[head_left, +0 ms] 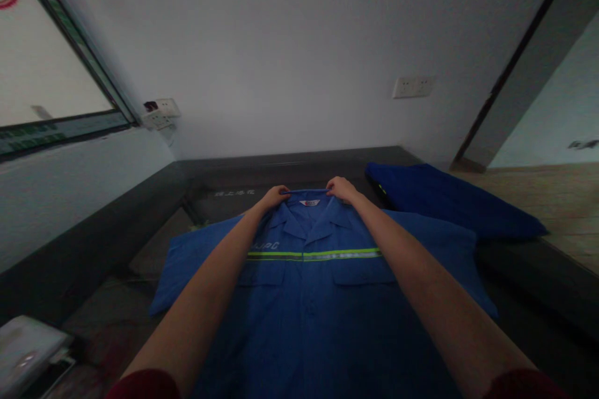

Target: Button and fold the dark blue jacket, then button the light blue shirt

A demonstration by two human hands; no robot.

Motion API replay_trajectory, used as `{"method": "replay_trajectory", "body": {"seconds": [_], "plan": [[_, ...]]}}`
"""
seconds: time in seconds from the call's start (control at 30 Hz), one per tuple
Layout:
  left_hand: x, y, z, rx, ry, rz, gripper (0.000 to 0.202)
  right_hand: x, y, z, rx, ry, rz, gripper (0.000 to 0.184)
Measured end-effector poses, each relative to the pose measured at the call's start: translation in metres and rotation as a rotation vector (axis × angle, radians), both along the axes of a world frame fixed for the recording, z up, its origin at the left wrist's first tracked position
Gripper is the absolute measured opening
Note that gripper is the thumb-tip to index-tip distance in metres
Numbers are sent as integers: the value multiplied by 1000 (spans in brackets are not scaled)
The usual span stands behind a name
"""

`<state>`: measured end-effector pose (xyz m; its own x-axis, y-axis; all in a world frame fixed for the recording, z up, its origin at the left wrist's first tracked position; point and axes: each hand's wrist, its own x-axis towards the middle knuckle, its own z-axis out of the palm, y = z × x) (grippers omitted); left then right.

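Note:
A blue work shirt (306, 299) lies spread out, front side up, with its collar pointing away from me. Across its chest runs a yellow-green and silver reflective strip (346, 255), and a small white label (309, 202) shows inside the neck. My left hand (275, 197) pinches the left end of the collar. At the collar's other end, my right hand (343, 189) grips the fabric the same way. The collar edge stretches straight between both hands. The shirt's lower part runs out of view toward me.
A dark blue folded garment (449, 199) lies to the right on the dark sofa (290, 168). At the lower left is a white box-like object (32, 349). Wall sockets (414, 86) and a window frame (65, 131) are beyond.

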<state>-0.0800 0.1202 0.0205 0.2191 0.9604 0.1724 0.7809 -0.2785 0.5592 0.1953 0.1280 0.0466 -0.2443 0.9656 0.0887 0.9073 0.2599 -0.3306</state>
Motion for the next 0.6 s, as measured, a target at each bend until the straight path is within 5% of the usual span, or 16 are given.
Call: {"method": "replay_trajectory", "body": {"seconds": [0.17,0.6], "plan": [[1,1,-4,43,-8,-24,25,-2,3,1,18,-20,32,25],[0,10,8,6,203,-38,33,-3,7,11,-35,-122,126,11]]}}
